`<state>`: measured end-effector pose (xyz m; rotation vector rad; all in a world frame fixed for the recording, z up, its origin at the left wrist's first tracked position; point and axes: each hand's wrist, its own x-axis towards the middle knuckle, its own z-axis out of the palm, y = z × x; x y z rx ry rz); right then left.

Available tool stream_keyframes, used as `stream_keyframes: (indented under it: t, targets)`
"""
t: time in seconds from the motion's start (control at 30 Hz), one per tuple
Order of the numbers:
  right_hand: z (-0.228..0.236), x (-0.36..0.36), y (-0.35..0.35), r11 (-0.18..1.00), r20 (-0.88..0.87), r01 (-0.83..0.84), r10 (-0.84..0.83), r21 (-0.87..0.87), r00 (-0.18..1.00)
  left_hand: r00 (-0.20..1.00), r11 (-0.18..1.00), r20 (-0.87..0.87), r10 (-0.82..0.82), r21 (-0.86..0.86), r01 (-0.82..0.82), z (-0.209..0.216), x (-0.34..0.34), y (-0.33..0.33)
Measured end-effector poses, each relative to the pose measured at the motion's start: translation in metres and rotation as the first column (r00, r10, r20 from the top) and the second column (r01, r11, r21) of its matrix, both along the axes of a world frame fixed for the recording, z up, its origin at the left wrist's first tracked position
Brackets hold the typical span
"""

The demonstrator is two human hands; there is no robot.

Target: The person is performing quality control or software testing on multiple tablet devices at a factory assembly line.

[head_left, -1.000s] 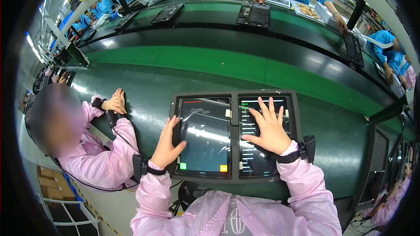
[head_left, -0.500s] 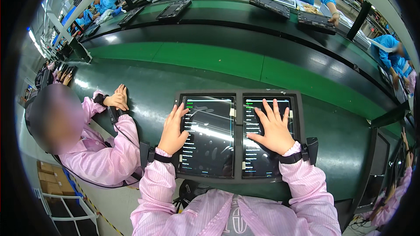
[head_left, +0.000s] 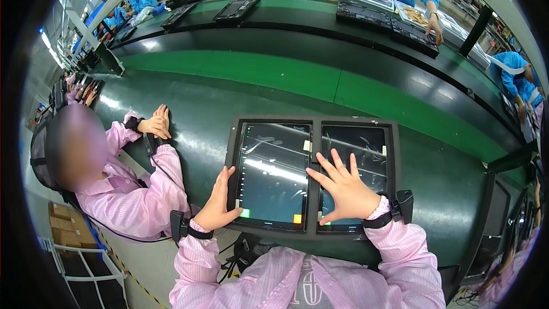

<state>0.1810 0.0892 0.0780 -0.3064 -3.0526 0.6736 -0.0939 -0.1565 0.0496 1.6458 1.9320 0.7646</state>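
Two tablets lie side by side in a dark grey frame [head_left: 313,232] on the bench. The left tablet [head_left: 273,177] has a dark screen with a small green square at its lower left and an orange one at its lower right. My left hand [head_left: 216,205] is at that tablet's left edge, fingers stretched up along the frame and thumb at the green square. Over the right tablet [head_left: 357,136] my right hand [head_left: 347,190] is spread open. Its thumb points to the lower left of that screen, and the hand hides much of it. Neither hand holds anything.
At my left, a co-worker in pink rests crossed hands [head_left: 157,123] on the green bench [head_left: 189,97]. Across the dark line, a person in blue handles flat black panels [head_left: 363,16]. More panels [head_left: 237,8] lie farther left. A metal post [head_left: 106,57] rises at the far left.
The left tablet's text list has given way to a dark screen with coloured squares. My left hand moved down along its edge; my right hand moved down and left over the right tablet.
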Motion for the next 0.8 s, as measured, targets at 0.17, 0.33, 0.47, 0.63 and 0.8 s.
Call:
stream_keyframes:
  t: [0.17, 0.33, 0.47, 0.63, 0.8]
  targets:
    - [-0.001, -0.003, -0.003, 0.999, 0.033, -0.017, 0.015, 0.043, 0.999, 0.997, 1.0, -0.079, -0.024, -0.021, 0.023, 0.001, 0.0, 0.0]
    - [-0.002, 0.0, 0.007, 0.971, -0.106, 0.237, -0.231, 0.04, 0.967, 1.0, 1.0, 0.001, 0.014, 0.008, -0.014, 0.001, 0.0, 0.005]
    - [-0.01, 0.004, 0.018, 0.889, -0.148, 0.444, -0.426, 0.115, 0.892, 0.991, 0.986, 0.018, 0.136, 0.091, -0.137, 0.009, 0.001, 0.03]
    - [-0.01, 0.001, 0.012, 0.923, -0.096, 0.376, -0.368, 0.08, 0.925, 0.958, 0.957, -0.122, 0.258, 0.17, -0.236, 0.002, -0.002, 0.061]
    - [-0.007, 0.001, 0.013, 0.921, -0.104, 0.37, -0.359, 0.119, 0.927, 0.959, 0.942, -0.091, 0.267, 0.235, -0.24, -0.001, -0.003, 0.059]
